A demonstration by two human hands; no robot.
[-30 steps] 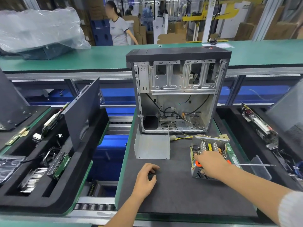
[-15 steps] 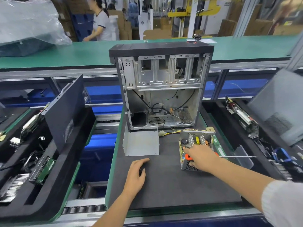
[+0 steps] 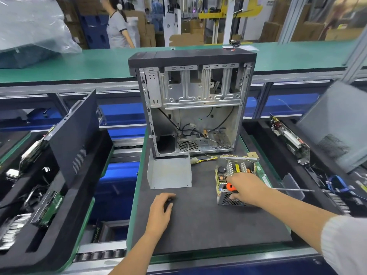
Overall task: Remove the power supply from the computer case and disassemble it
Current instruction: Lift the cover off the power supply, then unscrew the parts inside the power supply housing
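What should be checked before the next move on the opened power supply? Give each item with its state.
1. Power supply out of the computer case: ok.
2. Metal cover off and set aside: ok.
3. Screwdriver in the right hand: ok.
4. Left hand steadying the supply: not ok, rests on the mat.
5. Board screws out: cannot tell.

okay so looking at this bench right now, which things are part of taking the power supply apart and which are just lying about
In the job: power supply, its metal cover, computer case, screwdriver in the right hand, left hand.

Lying about: black side panel, circuit board, plastic bag.
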